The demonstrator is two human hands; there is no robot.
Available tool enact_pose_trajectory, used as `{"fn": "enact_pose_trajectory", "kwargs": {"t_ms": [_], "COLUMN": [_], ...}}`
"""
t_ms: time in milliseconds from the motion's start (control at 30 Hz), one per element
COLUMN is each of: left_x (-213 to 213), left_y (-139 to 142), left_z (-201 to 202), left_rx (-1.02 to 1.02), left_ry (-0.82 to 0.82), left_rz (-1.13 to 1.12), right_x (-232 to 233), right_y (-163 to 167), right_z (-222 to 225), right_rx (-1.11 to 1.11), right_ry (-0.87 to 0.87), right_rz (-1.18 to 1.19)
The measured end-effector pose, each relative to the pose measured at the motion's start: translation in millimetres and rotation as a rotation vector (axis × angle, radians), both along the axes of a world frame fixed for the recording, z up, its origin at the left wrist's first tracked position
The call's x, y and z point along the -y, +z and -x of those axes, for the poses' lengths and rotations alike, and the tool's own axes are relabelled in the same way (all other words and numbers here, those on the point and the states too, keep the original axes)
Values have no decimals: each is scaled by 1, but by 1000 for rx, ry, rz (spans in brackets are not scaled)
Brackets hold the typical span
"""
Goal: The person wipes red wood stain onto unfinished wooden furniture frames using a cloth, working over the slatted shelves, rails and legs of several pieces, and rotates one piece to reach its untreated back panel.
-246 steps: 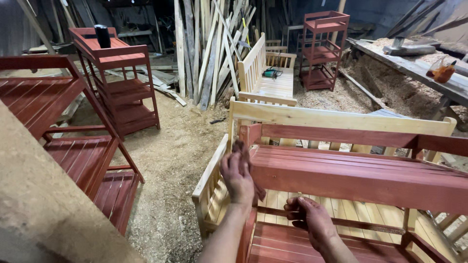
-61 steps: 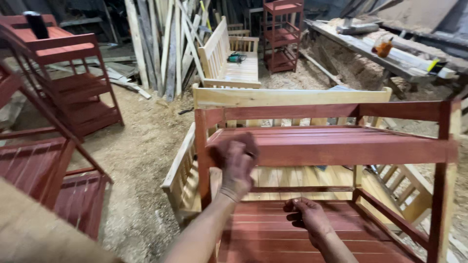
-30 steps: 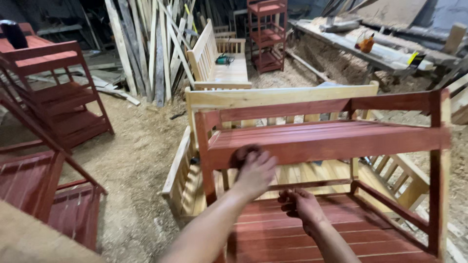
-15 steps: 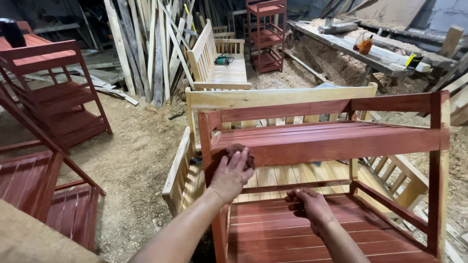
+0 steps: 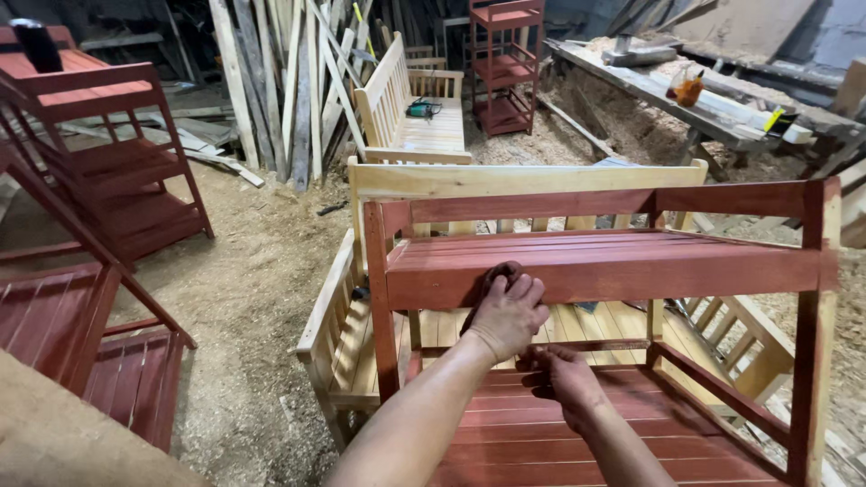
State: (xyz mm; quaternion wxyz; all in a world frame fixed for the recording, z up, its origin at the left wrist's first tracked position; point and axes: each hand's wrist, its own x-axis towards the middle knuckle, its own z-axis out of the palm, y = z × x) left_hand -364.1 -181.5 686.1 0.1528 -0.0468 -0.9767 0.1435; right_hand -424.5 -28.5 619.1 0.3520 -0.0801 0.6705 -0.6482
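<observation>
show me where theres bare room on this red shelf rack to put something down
The red slatted top shelf is bare right of the left hand, up to the right corner post. The lower red shelf is bare right of the right hand. It is crowded around both hands near the left post.

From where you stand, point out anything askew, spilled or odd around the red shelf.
The red shelf sits straight, but its right post is bare wood on the near face, unlike the rest. The left hand presses a dark rag to its front rail; the right hand rests on the lower slats. Sawdust covers the floor.
</observation>
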Motion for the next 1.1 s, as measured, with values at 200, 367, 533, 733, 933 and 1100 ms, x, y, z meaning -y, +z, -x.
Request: {"fn": "enact_pose_trajectory", "kwargs": {"t_ms": [200, 367, 533, 733, 933, 1100], "left_x": [31, 73, 109, 96, 43, -16], "left_y": [-6, -12, -6, -22, -33, -37], "left_z": [-26, -81, -116, -97, -27, 27], "left_rx": [-40, -285, -279, -762, -1032, -981], "left_ry": [46, 170, 153, 436, 625, 392], "left_rz": [-149, -1, -303, -496, -634, -681], "right_x": [0, 0, 6, 2, -27, -65], "right_y": [3, 0, -10, -8, 3, 9], "right_z": [9, 15, 5, 11, 39, 72], "right_rx": [-2, -4, 11, 23, 12, -28], "right_ry": [61, 61, 105, 133, 65, 42], "right_rz": [4, -19, 6, 43, 43, 14]}}
